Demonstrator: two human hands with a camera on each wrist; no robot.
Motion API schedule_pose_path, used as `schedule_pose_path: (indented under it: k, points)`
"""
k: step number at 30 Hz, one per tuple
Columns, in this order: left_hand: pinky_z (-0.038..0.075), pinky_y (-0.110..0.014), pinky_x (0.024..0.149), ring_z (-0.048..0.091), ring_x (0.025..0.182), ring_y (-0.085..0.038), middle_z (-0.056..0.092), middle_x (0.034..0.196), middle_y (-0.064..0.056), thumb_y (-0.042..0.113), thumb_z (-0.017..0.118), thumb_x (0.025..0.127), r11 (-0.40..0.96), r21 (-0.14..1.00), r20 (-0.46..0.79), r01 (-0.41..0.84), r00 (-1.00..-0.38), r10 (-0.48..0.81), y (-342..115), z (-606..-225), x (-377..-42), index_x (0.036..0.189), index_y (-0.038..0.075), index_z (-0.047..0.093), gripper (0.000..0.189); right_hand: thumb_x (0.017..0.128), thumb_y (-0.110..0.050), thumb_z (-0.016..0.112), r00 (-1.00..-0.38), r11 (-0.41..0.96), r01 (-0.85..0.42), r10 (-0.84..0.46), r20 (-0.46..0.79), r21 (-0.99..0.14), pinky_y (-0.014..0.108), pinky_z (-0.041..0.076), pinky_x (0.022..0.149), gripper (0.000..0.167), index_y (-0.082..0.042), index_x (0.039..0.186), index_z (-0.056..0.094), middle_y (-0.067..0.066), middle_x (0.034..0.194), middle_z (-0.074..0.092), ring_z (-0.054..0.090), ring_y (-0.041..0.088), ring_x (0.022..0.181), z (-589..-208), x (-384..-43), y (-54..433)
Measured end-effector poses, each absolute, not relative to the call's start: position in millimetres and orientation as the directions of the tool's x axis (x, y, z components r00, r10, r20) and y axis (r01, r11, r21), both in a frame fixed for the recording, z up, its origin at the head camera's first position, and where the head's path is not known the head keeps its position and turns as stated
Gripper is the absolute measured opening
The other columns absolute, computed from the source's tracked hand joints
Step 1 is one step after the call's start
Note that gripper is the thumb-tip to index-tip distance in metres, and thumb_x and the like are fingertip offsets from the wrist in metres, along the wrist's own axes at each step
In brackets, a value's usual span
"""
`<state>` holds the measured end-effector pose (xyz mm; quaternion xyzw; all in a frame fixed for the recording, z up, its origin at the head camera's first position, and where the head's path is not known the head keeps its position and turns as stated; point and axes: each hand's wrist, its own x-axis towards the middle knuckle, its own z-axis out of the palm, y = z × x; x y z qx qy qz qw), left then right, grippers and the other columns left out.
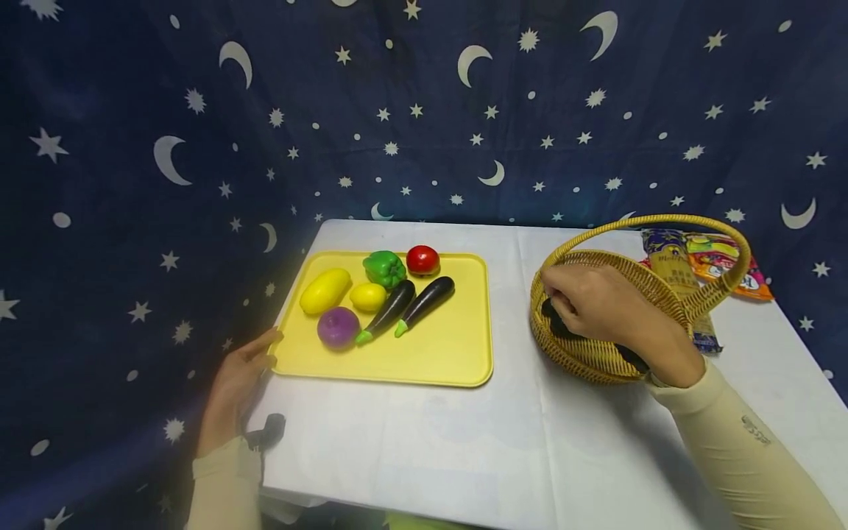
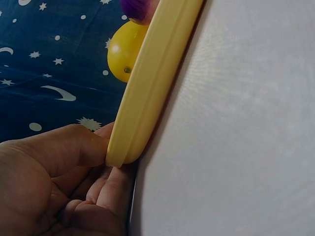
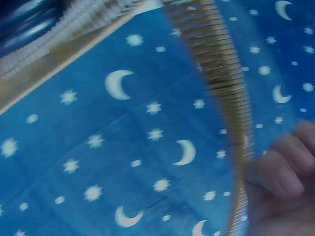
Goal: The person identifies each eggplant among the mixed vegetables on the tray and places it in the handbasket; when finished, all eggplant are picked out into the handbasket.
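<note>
My left hand (image 1: pixel 241 379) pinches the near left corner of a yellow tray (image 1: pixel 424 372), thumb against the rim and fingers under it in the left wrist view. On the tray lie a mango (image 1: pixel 324 291), a lemon (image 1: pixel 367 297), a green bell pepper (image 1: pixel 385 269), a tomato (image 1: pixel 422 260), a purple onion (image 1: pixel 338 328) and two eggplants (image 1: pixel 391 313) (image 1: pixel 427 304). With curled fingers, my right hand (image 1: pixel 596 302) holds the handle (image 1: pixel 662 218) of a wicker basket (image 1: pixel 583 368) near its left base. A dark shiny thing (image 3: pixel 29 24) shows inside the basket, its kind unclear.
Behind and right of the basket lie a long pasta packet (image 1: pixel 672 261) and a colourful orange packet (image 1: pixel 742 276). A white cloth (image 1: pixel 397 442) covers the table. Dark blue curtains (image 1: pixel 437 147) with moons and stars hang at the back and left.
</note>
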<state>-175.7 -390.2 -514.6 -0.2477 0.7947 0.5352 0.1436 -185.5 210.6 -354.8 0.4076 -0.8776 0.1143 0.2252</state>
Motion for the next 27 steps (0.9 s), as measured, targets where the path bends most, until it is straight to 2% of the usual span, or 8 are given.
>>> schedule_pose_path:
  k: [4,7,10,15,18,23,27]
  points:
    - [0.004,-0.064,0.137,0.008,0.17,-0.028,0.026,0.177,0.013,0.015,0.057,0.103,0.305,0.783,-0.49,-0.542,-0.84,-0.234,-389,-516,-176,0.158,0.036,0.052,0.059,0.091,0.002,0.063,-0.627,0.646,-0.756,-0.671,0.397,-0.102,0.022,0.04,0.054,0.021,-0.017,0.092,0.054,-0.009,0.076,0.054,0.045,0.004,0.065,-357,-176,188]
    - [0.005,-0.062,0.137,0.008,0.17,-0.029,0.025,0.177,0.012,0.014,0.056,0.103,0.307,0.789,-0.483,-0.532,-0.846,-0.224,-389,-517,-176,0.158,0.035,0.051,0.059,0.095,0.0,0.06,-0.643,0.636,-0.756,-0.675,0.362,-0.158,0.023,0.049,0.061,0.017,-0.016,0.102,0.058,-0.007,0.086,0.062,0.052,0.004,0.07,-360,-172,173]
    - [0.005,-0.062,0.137,0.007,0.17,-0.029,0.025,0.178,0.012,0.013,0.056,0.103,0.305,0.793,-0.481,-0.528,-0.849,-0.22,-389,-516,-176,0.159,0.034,0.051,0.06,0.098,-0.002,0.061,-0.629,0.598,-0.773,-0.685,0.368,-0.21,0.023,0.052,0.064,0.017,-0.014,0.11,0.06,-0.005,0.097,0.066,0.055,0.004,0.075,-364,-170,157]
    - [0.005,-0.062,0.137,0.007,0.17,-0.029,0.025,0.177,0.012,0.012,0.056,0.103,0.303,0.794,-0.477,-0.527,-0.849,-0.227,-387,-514,-173,0.159,0.034,0.05,0.06,0.098,-0.001,0.065,-0.603,0.545,-0.798,-0.7,0.384,-0.258,0.025,0.059,0.073,0.02,-0.01,0.115,0.06,0.001,0.11,0.066,0.064,0.009,0.088,-370,-169,133]
    - [0.005,-0.061,0.138,0.007,0.17,-0.028,0.026,0.176,0.013,0.012,0.054,0.104,0.294,0.811,-0.457,-0.506,-0.861,-0.222,-387,-511,-168,0.16,0.033,0.05,0.06,0.098,-0.002,0.065,-0.623,0.568,-0.781,-0.682,0.384,-0.258,0.027,0.059,0.077,0.023,-0.009,0.12,0.06,0.005,0.117,0.065,0.063,0.014,0.094,-373,-172,119]
    - [0.009,-0.057,0.138,0.008,0.169,-0.025,0.029,0.176,0.013,0.011,0.051,0.104,0.268,0.865,-0.386,-0.424,-0.904,-0.183,-390,-513,-162,0.16,0.029,0.05,0.059,0.099,-0.006,0.064,-0.687,0.626,-0.725,-0.63,0.362,-0.288,0.031,0.055,0.079,0.034,-0.005,0.132,0.058,0.01,0.118,0.062,0.056,0.02,0.094,-387,-182,92]
    - [0.01,-0.056,0.138,0.009,0.169,-0.027,0.029,0.177,0.009,0.009,0.052,0.103,0.242,0.884,-0.369,-0.399,-0.915,-0.162,-392,-521,-165,0.16,0.026,0.05,0.059,0.101,-0.007,0.061,-0.741,0.675,-0.671,-0.595,0.311,-0.307,0.037,0.056,0.088,0.038,-0.001,0.138,0.056,0.014,0.119,0.061,0.058,0.026,0.1,-402,-197,74]
